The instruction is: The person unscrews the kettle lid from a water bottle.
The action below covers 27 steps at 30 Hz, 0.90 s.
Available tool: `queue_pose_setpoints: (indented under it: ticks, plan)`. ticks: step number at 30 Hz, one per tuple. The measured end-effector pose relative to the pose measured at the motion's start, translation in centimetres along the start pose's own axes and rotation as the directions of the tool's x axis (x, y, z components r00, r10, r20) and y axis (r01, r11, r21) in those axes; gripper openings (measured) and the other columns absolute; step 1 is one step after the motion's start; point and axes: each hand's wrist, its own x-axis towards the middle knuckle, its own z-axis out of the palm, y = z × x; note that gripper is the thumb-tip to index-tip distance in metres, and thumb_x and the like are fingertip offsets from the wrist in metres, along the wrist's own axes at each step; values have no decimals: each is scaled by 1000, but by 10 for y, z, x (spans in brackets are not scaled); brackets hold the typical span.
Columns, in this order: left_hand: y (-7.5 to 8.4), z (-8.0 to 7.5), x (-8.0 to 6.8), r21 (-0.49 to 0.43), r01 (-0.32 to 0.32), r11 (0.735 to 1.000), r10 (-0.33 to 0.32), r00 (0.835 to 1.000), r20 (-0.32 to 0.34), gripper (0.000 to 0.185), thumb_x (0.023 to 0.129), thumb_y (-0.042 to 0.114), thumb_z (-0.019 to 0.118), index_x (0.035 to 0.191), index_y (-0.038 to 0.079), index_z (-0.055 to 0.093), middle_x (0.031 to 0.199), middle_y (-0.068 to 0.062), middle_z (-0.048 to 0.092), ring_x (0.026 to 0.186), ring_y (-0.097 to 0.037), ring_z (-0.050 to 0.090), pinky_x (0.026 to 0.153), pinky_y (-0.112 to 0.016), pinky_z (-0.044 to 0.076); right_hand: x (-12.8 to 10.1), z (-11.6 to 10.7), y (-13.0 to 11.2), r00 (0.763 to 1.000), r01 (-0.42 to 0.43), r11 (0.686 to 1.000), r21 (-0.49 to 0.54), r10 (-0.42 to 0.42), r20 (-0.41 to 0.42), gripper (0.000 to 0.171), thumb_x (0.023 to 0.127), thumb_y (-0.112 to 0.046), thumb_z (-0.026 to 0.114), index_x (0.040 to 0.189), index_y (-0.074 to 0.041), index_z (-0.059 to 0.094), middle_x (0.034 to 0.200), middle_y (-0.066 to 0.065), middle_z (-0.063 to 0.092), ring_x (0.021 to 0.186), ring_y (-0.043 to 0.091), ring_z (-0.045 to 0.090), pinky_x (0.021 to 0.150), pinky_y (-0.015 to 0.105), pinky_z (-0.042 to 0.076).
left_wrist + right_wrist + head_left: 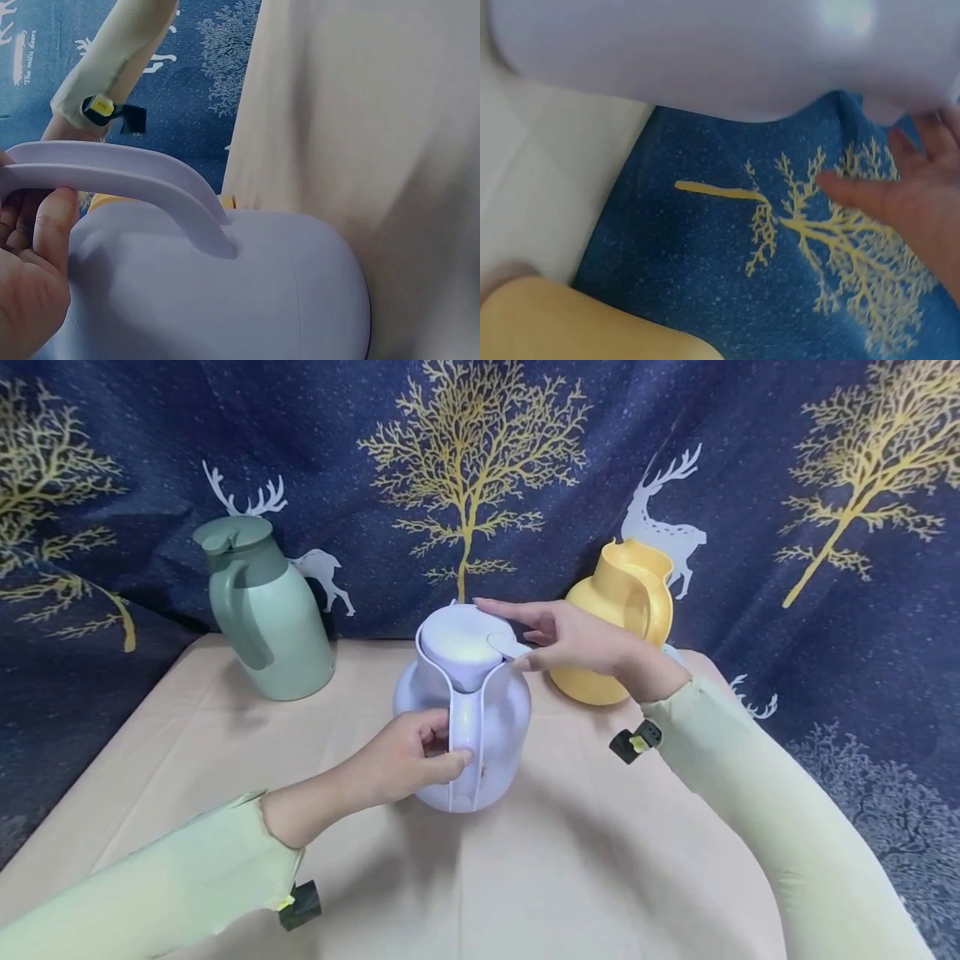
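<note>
A: Where is the lavender jug (506,735)?

B: Upright around the middle of the desk (570,902), with its handle (465,718) turned toward the person.

A: And the left hand (408,756)?

B: Clamped on that handle. The fingers curl in from the left side and the thumb lies across the near face. The left wrist view shows that thumb against the handle from close up.

A: What about the right hand (566,635)?

B: It's up at the lid (457,631), apart from the left one. The index finger stretches out to the lid's far edge, with the thumb spread near the small tab (507,645) on the right. Whether the thumb presses the tab, I can't tell.

A: So the lid is on?

B: Yes, it sits in the mouth of the jug, inside the raised rim.

A: What else stands there?

B: A green jug (281,631) at the back left, well apart, and a yellow jug (588,683) at the back right, partly hidden by the right hand and wrist.

A: Behind those?

B: A dark blue cloth (315,410) printed with yellow trees and pale deer.
</note>
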Motion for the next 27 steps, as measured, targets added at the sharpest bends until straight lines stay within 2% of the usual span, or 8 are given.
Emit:
queue_pose_setpoints:
  ticks: [4, 9, 13, 15, 18, 21, 23, 27]
  plan:
    - [1, 1, -1, 16, 24, 1000, -24, 1000, -20, 31, 88, 13, 60, 112, -7, 62, 106, -20, 71, 94, -15, 65, 89, -31, 55, 6, -8, 3, 996, -4, 997, 73, -2, 86, 75, 88, -5, 63, 155, -14, 30, 160, 7, 36, 149, 26, 33, 122, 52, 26]
    - [2, 3, -3, 21, 53, 998, -52, 998, -44, 31, 89, 12, 61, 114, -6, 63, 108, -19, 71, 96, -18, 65, 93, -37, 55, 0, -4, -6, 995, -34, 999, 25, 32, 98, 75, 91, -13, 59, 158, -18, 24, 162, 7, 32, 147, 26, 34, 121, 53, 25]
    - [3, 4, -4, 24, 56, 998, -55, 997, -48, 31, 89, 13, 61, 114, -5, 63, 108, -18, 72, 94, -16, 65, 92, -36, 55, -7, 12, -23, 994, -108, 984, -144, 103, -40, 74, 94, -28, 64, 157, -22, 25, 164, 6, 26, 151, 25, 25, 123, 52, 22]
    - [3, 4, -3, 24, 52, 998, -51, 998, -45, 30, 89, 13, 61, 113, -6, 64, 106, -18, 72, 93, -16, 66, 90, -34, 55, -7, 23, -32, 981, -158, 959, -234, 126, -145, 75, 92, -34, 67, 156, -21, 29, 164, 6, 27, 153, 25, 21, 124, 49, 20]
    - [3, 3, -2, 23, 48, 999, -47, 998, -38, 30, 88, 12, 60, 112, -7, 64, 105, -19, 72, 92, -15, 66, 88, -32, 55, -3, 40, -43, 949, -211, 921, -326, 114, -293, 79, 87, -37, 74, 152, -12, 37, 160, 9, 35, 151, 28, 22, 124, 48, 20]
    - [3, 2, -2, 20, 45, 999, -45, 999, -23, 30, 88, 11, 59, 111, -7, 63, 105, -19, 72, 92, -15, 66, 89, -32, 55, 3, 50, -47, 920, -208, 912, -353, 60, -387, 82, 80, -37, 81, 147, -6, 45, 153, 12, 46, 145, 30, 31, 121, 47, 27]
    - [4, 1, -2, 17, 49, 999, -49, 999, -15, 31, 88, 12, 59, 112, -7, 63, 106, -20, 72, 93, -16, 65, 89, -32, 55, 6, 52, -44, 909, -184, 922, -342, 27, -417, 81, 76, -35, 84, 144, -4, 50, 149, 12, 51, 142, 29, 36, 118, 46, 32]
    - [4, 0, -1, 13, 34, 999, -34, 999, -5, 30, 87, 12, 59, 110, -7, 63, 103, -19, 72, 90, -12, 65, 86, -27, 55, 9, 47, -34, 913, -127, 948, -293, -3, -407, 78, 74, -29, 87, 141, -9, 54, 146, 9, 54, 139, 26, 41, 115, 43, 36]
